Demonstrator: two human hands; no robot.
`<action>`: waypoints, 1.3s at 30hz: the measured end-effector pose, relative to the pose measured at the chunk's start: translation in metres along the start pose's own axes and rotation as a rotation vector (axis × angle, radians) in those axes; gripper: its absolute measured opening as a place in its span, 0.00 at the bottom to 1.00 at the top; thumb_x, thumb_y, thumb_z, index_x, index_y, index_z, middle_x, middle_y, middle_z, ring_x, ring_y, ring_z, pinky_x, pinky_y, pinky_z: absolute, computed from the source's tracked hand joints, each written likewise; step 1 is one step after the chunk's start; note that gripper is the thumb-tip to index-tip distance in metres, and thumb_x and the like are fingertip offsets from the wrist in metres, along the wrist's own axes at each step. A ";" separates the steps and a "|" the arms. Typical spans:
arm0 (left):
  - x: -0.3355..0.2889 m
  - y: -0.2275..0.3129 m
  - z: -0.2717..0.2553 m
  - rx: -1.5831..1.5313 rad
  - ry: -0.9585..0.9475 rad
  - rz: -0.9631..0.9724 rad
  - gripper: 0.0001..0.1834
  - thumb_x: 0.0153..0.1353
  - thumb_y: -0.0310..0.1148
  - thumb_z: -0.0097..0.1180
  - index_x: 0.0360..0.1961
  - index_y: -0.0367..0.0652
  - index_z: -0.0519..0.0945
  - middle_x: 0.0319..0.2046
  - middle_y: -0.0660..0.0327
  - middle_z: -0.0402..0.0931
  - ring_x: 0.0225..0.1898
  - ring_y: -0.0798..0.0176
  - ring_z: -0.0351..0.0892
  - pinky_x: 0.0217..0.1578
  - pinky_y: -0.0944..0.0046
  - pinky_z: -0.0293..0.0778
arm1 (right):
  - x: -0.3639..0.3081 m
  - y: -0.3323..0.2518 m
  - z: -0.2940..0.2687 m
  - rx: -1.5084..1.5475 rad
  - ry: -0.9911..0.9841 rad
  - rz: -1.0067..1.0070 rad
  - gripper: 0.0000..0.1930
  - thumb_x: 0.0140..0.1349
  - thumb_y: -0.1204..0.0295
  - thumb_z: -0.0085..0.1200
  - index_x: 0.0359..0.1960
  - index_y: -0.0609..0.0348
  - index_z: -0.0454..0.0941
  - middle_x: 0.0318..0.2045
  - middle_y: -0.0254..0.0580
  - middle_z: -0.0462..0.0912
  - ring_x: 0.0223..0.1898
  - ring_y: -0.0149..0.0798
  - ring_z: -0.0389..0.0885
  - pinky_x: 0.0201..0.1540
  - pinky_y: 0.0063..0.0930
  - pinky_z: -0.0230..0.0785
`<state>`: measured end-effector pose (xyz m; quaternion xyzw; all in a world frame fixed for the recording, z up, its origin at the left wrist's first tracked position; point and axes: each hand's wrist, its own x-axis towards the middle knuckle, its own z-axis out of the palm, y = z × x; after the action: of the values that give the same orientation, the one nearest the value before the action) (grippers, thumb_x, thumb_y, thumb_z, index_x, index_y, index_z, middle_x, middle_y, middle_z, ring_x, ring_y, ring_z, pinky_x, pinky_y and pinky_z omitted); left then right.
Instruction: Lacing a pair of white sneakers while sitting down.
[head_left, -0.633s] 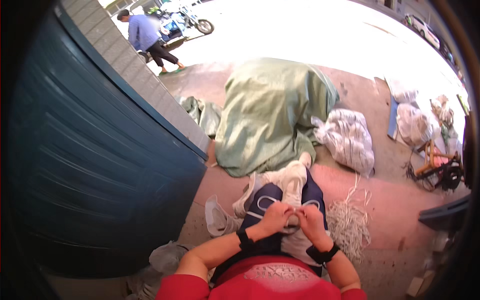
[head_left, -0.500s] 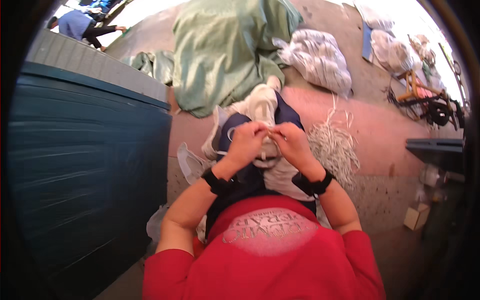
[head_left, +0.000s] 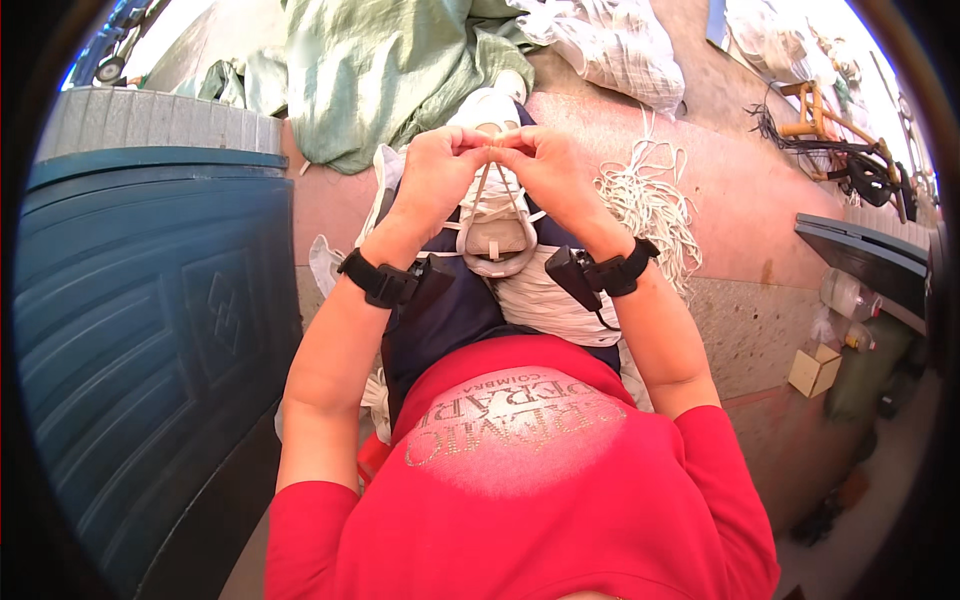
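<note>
A pale white-and-beige sneaker (head_left: 497,236) rests on my lap between my thighs, its heel opening toward me. Two strands of its shoelace (head_left: 477,196) run up from the shoe and meet at my fingertips. My left hand (head_left: 438,172) is closed in a pinch on the lace, thumb against forefinger. Fingertip to fingertip with it, my right hand (head_left: 548,172) pinches the lace as well. Both hands hover over the front half of the shoe and partly cover it. More white laces (head_left: 548,300) lie across my right thigh.
A heap of loose white laces (head_left: 655,205) lies on the floor to my right. Ahead stand a green sack (head_left: 370,80) and a white sack (head_left: 610,50). A blue panelled door-like surface (head_left: 160,300) flanks my left. A small carton (head_left: 814,368) sits at right.
The view has tipped and shifted, so the surroundings sit higher in the picture. My hands remain pinched together; the lace strands and the shoe's opening now show plainly between them.
</note>
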<state>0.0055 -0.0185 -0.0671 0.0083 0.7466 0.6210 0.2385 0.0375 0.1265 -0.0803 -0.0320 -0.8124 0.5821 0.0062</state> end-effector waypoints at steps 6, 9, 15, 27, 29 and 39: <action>0.036 -0.038 -0.034 0.324 0.066 0.072 0.12 0.54 0.30 0.55 0.37 0.33 0.77 0.27 0.61 0.77 0.28 0.72 0.73 0.30 0.73 0.70 | 0.019 0.034 -0.011 -0.157 -0.030 0.147 0.12 0.52 0.68 0.54 0.32 0.66 0.78 0.24 0.42 0.81 0.25 0.28 0.76 0.31 0.23 0.67; 0.028 -0.095 -0.103 0.446 0.434 0.108 0.17 0.53 0.36 0.55 0.40 0.35 0.76 0.34 0.51 0.78 0.34 0.59 0.78 0.38 0.62 0.71 | -0.001 0.053 -0.023 -0.077 0.141 0.128 0.13 0.54 0.68 0.54 0.36 0.67 0.76 0.26 0.41 0.80 0.27 0.31 0.75 0.32 0.23 0.67; -0.067 -0.202 -0.158 -0.002 0.407 -0.626 0.20 0.59 0.49 0.46 0.40 0.44 0.74 0.32 0.66 0.73 0.35 0.68 0.69 0.36 0.63 0.66 | -0.069 0.063 -0.061 0.042 0.113 0.454 0.12 0.57 0.70 0.52 0.41 0.64 0.75 0.31 0.35 0.78 0.32 0.25 0.75 0.33 0.17 0.66; -0.095 -0.184 -0.141 -0.510 0.272 -0.448 0.13 0.56 0.44 0.54 0.38 0.50 0.73 0.30 0.71 0.71 0.32 0.74 0.67 0.35 0.67 0.65 | -0.041 -0.015 0.111 0.293 -0.521 0.332 0.17 0.55 0.70 0.53 0.45 0.67 0.71 0.34 0.40 0.78 0.34 0.29 0.75 0.40 0.21 0.67; -0.098 -0.173 -0.139 -0.461 0.259 -0.428 0.12 0.56 0.41 0.55 0.38 0.50 0.72 0.31 0.71 0.71 0.33 0.74 0.68 0.35 0.67 0.65 | -0.040 -0.018 0.129 0.274 -0.536 0.439 0.25 0.56 0.68 0.54 0.52 0.69 0.63 0.41 0.39 0.75 0.41 0.26 0.72 0.41 0.19 0.67; -0.116 -0.139 -0.129 -0.717 0.442 -0.149 0.15 0.55 0.35 0.55 0.44 0.45 0.71 0.34 0.69 0.73 0.36 0.74 0.69 0.36 0.67 0.65 | -0.018 -0.040 0.168 0.123 -0.365 0.679 0.24 0.48 0.69 0.61 0.42 0.66 0.63 0.28 0.38 0.72 0.22 0.30 0.70 0.23 0.23 0.66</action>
<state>0.1008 -0.2052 -0.1413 -0.2625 0.5150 0.8093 0.1045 0.0458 -0.0463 -0.0957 -0.1945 -0.7069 0.5949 -0.3295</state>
